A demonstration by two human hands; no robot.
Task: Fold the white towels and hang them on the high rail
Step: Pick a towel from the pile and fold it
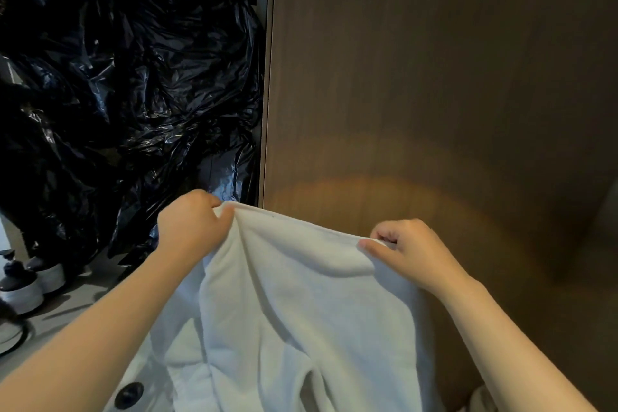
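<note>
The person is holding a soft white terry towel [301, 294] up in the air by its top edge, in front of a tall brown wood-grain panel [434, 77]. The left hand [192, 221] is pinching the towel's upper left corner, its grip clenched with the fingers curled over the hem and the thumb pressing from the near side. The right hand [411, 251] is grasping the upper right corner, thumb lying flat on the cloth and fingers curled behind the edge. The left corner is sitting higher than the right, and the edge between the two hands is running almost taut with a slight sag. Below the hands the towel is hanging in loose folds between both bare forearms, its lower part running out of the picture.

To the left of the panel, a heap of crumpled glossy black plastic bags [117, 77] is filling the upper left of the view. Below it, two white pump bottles with dark tops [20, 284] are standing on a grey surface. At the bottom edge, a dark round button [128, 395] is showing on white cloth just beside the towel.
</note>
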